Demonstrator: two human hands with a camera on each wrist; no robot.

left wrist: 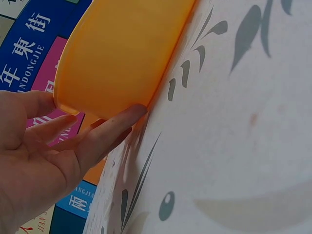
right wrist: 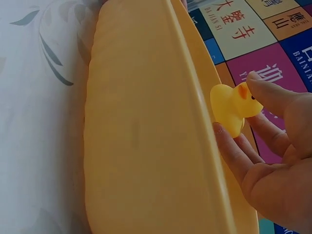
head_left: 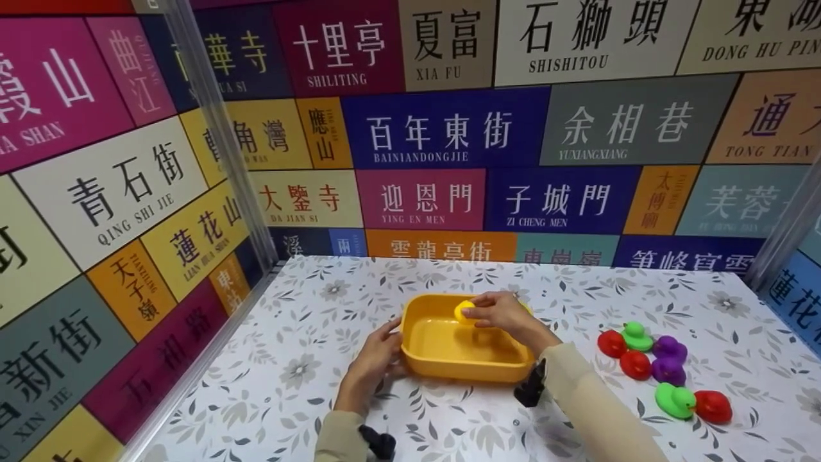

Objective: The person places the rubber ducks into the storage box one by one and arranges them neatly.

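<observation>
A yellow rubber duck [right wrist: 226, 107] is pinched between the thumb and fingers of my right hand [head_left: 503, 316], above the inside of a yellow-orange plastic basin [head_left: 442, 371]. In the right wrist view, the duck shows just past the basin's rim, its orange beak close to the thumb. My left hand [head_left: 378, 354] rests against the basin's left end. The left wrist view shows that hand's fingers [left wrist: 114, 124] fairly straight along the basin's outer wall, with the thumb at the rim. No other thing shows inside the basin, though my right hand covers part of it.
Right of the basin lie several rubber ducks: red [head_left: 636, 365], green [head_left: 675, 401] and purple [head_left: 669, 370]. A floral-patterned cloth [head_left: 269, 410] covers the table. Panels with colourful place-name signs [head_left: 446, 128] stand behind and to the left.
</observation>
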